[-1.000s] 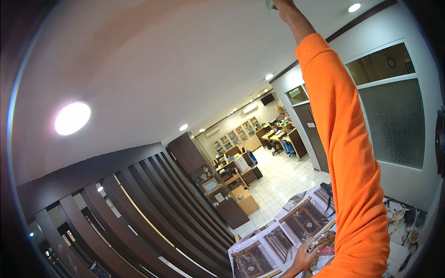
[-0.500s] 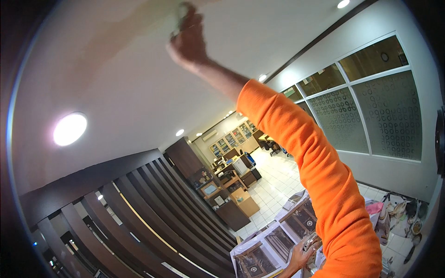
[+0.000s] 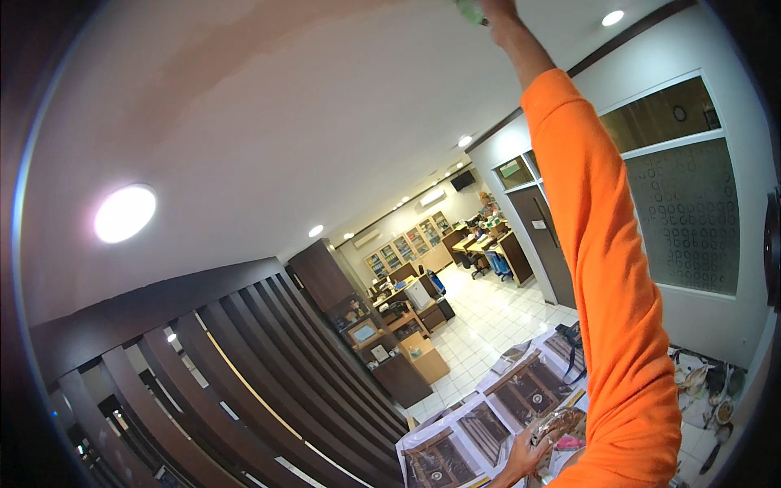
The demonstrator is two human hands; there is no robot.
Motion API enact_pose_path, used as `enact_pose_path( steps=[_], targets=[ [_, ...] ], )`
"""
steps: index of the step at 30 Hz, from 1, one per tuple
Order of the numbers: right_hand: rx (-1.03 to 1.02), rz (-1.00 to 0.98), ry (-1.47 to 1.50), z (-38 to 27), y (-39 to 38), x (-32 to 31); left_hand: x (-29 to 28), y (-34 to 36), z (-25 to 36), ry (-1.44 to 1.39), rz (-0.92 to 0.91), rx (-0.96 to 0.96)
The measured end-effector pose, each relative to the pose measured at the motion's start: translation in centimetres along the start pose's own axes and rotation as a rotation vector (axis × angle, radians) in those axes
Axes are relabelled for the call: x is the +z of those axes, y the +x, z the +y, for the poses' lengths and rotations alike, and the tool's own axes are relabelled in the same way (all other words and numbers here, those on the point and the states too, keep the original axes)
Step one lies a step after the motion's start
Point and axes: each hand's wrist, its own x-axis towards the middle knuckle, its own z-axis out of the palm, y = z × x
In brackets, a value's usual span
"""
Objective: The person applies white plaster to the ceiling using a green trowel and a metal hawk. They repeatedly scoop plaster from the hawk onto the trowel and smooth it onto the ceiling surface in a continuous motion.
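My right arm, in an orange sleeve, stretches up to the white ceiling (image 3: 268,122). The upper edge of the picture cuts off my right hand (image 3: 499,11), which is closed on a small pale green thing (image 3: 469,10), perhaps a sponge or cloth. A brownish, damp-looking streak (image 3: 236,49) runs across the ceiling to the left of it. Low down, my left hand (image 3: 523,457) grips a shiny, crumpled-looking thing (image 3: 560,423), whose kind I cannot make out. My right sleeve partly hides what lies beside it.
Below are printed sheets (image 3: 488,415) with dark pictures. Dark vertical slats (image 3: 244,366) line the left, and a bright round lamp (image 3: 124,213) is set in the ceiling. Desks (image 3: 488,244) and cabinets (image 3: 411,244) stand far back. Assorted items (image 3: 720,390) lie on the tiled floor at right.
My right hand has swept to the right along the ceiling, partly out of the picture. My left hand, with the shiny thing, stays low, and more of that thing shows.
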Motion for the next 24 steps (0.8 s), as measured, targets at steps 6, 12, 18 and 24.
enact_pose_path(
  steps=[6,12,18,24],
  targets=[
    [-0.043,-0.224,0.039,-1.8,-9.7,8.3,-0.5,-0.2,0.1,0.012,0.004,-0.027],
    [-0.278,-0.348,-0.243,-5.4,-20.8,14.3,-0.6,-0.7,0.2,0.027,-0.003,-0.028],
    [-0.378,0.074,-0.084,-1.8,-14.0,11.9,-0.6,0.3,0.1,0.021,-0.036,0.005],
    [-0.213,0.141,-0.21,2.9,-0.9,6.8,-0.5,-0.2,-0.1,0.016,-0.009,0.012]
  ],
)
